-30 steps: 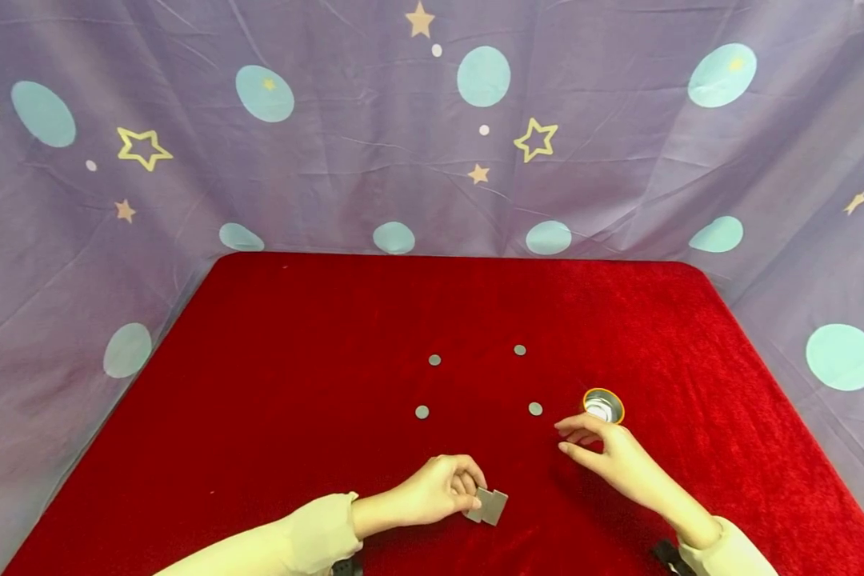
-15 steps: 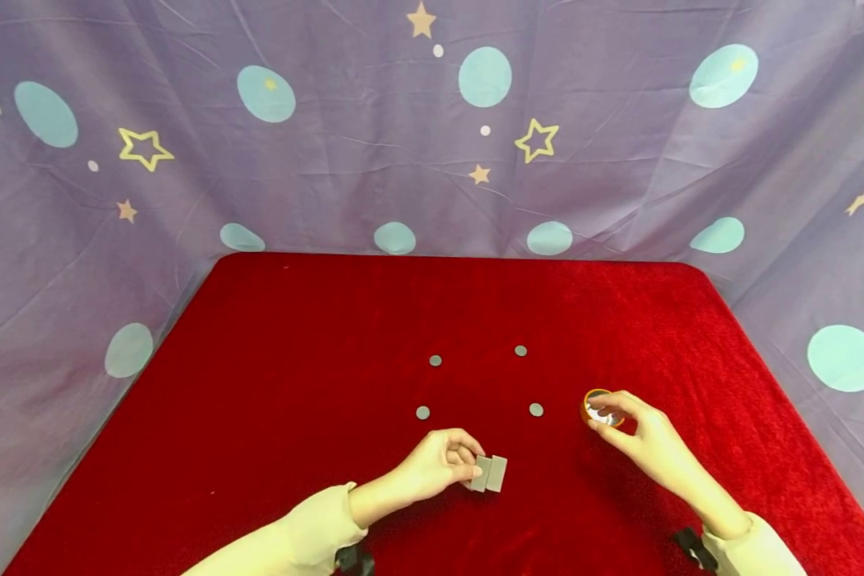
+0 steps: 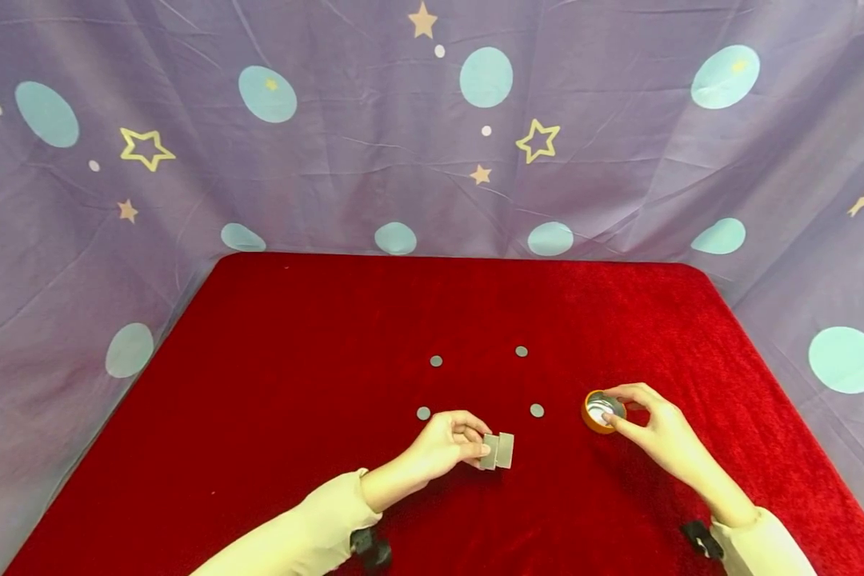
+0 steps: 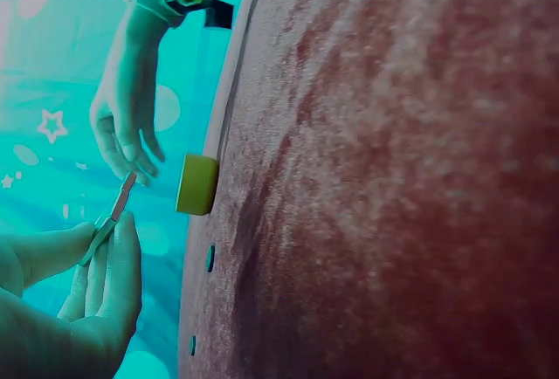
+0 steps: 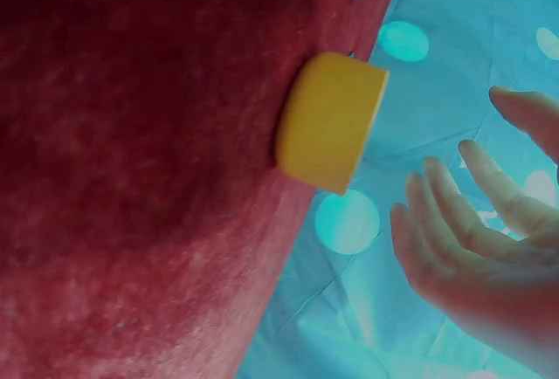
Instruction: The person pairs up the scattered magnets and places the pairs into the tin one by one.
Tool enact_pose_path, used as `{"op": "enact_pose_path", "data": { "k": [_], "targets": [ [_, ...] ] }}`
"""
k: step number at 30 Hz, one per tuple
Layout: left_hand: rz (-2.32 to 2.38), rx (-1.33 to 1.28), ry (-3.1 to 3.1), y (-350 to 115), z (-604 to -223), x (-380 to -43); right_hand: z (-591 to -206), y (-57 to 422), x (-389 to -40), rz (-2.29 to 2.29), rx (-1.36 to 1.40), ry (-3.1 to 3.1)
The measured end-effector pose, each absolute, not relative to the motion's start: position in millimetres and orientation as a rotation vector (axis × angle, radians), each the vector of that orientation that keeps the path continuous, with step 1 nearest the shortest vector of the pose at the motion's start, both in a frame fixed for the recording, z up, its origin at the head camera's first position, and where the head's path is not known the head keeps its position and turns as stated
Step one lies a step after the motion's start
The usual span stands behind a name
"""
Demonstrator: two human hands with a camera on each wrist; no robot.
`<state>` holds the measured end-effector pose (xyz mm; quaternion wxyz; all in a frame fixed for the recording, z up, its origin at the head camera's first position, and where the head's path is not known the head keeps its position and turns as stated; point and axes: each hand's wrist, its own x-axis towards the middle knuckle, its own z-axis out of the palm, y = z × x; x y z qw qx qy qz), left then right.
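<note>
My left hand (image 3: 442, 442) pinches two thin grey rectangular plates (image 3: 498, 451) between thumb and fingers, one offset from the other. Seen edge-on in the left wrist view, the plates (image 4: 123, 198) point up and away from the thumb. An orange bowl with a silvery inside (image 3: 592, 423) stands upright on the red cloth to the right. My right hand (image 3: 666, 440) hovers over the bowl's right side, fingers and thumb spread. The right wrist view shows those fingers (image 5: 454, 217) apart from the bowl's yellow-looking wall (image 5: 327, 124), above its rim, with nothing between them.
Several small grey discs lie spaced out on the red cloth, including a far-left disc (image 3: 436, 362), a far-right disc (image 3: 522, 351) and a near-right disc (image 3: 537, 410). A purple patterned curtain (image 3: 331, 160) hangs behind and beside the red-covered table (image 3: 274, 344).
My left hand has moved forward and slightly right, carrying the plates. My right hand has moved right, from the bowl's near left to above its right side.
</note>
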<state>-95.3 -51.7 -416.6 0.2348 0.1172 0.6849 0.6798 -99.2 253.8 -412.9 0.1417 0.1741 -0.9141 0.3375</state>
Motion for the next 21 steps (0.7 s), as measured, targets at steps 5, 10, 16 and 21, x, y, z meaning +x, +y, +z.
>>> {"op": "enact_pose_path", "data": {
  "k": [5,10,16,21],
  "targets": [
    [1.887,0.293,1.886,-46,-417,-103,-418,260,-102,0.974,0.481,-2.662],
    [1.922,0.251,1.869,-39,-416,-107,-422,265,-105,0.969,0.484,-2.683],
    [1.978,0.228,1.827,-30,-416,-111,-425,270,-108,1.013,0.467,-2.774],
    [2.008,0.177,1.796,-21,-416,-115,-430,275,-111,1.125,0.496,-2.821]
  ]
}}
